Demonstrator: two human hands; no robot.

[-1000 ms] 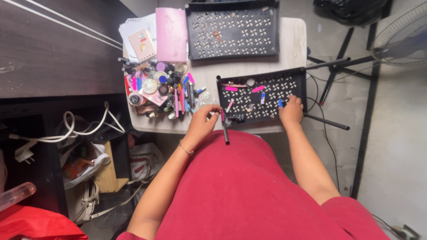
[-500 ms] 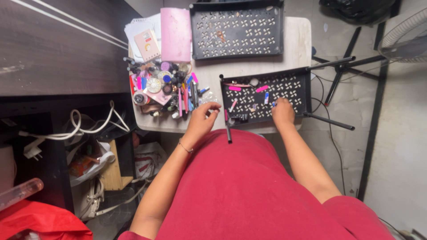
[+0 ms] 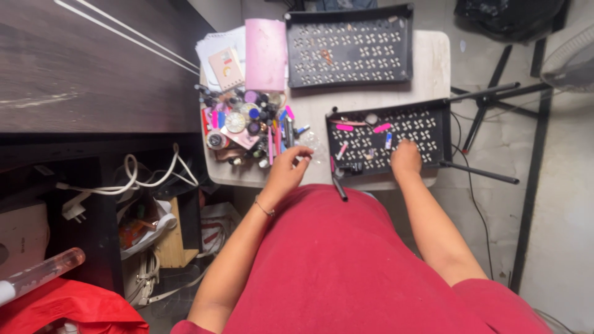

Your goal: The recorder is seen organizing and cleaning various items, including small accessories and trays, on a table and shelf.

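My left hand [image 3: 286,169] hovers over the table's near edge, fingers bent and apart, between a heap of small cosmetics [image 3: 247,124] and a black perforated tray [image 3: 436,127]. A dark pencil [image 3: 338,184] lies just right of it, jutting over the table edge, untouched. My right hand [image 3: 405,158] rests palm down inside that tray, its fingertips hidden among the small items. A pink stick [image 3: 382,128] and a blue-capped tube [image 3: 388,141] lie in the tray just beyond it.
A second black perforated tray [image 3: 346,68] sits at the table's far side, beside a pink booklet [image 3: 265,52] and papers. A dark desk [image 3: 93,68] stands to the left, with white cables [image 3: 142,179] below. Tripod legs [image 3: 489,99] stand to the right.
My right hand slid left from the tray's right end toward its middle. My left hand drew away from the dark pencil toward the cosmetics heap. The view shifted.
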